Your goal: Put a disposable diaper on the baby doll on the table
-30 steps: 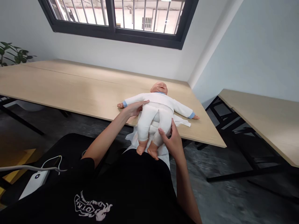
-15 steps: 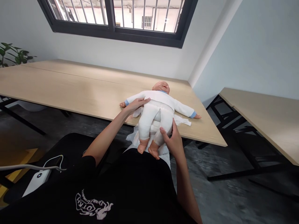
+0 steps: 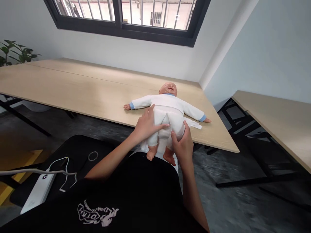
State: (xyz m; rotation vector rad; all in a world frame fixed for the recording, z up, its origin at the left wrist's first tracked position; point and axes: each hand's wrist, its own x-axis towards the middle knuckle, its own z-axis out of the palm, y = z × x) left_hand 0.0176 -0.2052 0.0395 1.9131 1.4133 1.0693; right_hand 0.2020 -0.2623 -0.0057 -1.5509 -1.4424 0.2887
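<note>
A baby doll in a white outfit with blue cuffs and collar lies on its back at the table's front edge, head toward the window. Its legs hang over the edge toward my black shirt. My left hand wraps round one thigh, thumb stretched across toward the crotch and fingers up by the waist. Round the other thigh my right hand is closed, thumb on the inner side. Beneath the doll lies an unfolded white diaper; one tab sticks out at the right, and the rest is mostly hidden by legs and hands.
The doll lies on a long light-wood table below a barred window. A second table stands at the right. On a black chair at the left are a white power bank with cables and a bracelet. A plant stands far left.
My left hand has slid from the doll's waist down onto its thigh, thumb now across the front. My right hand has shifted slightly up the other leg, and the legs are farther apart.
</note>
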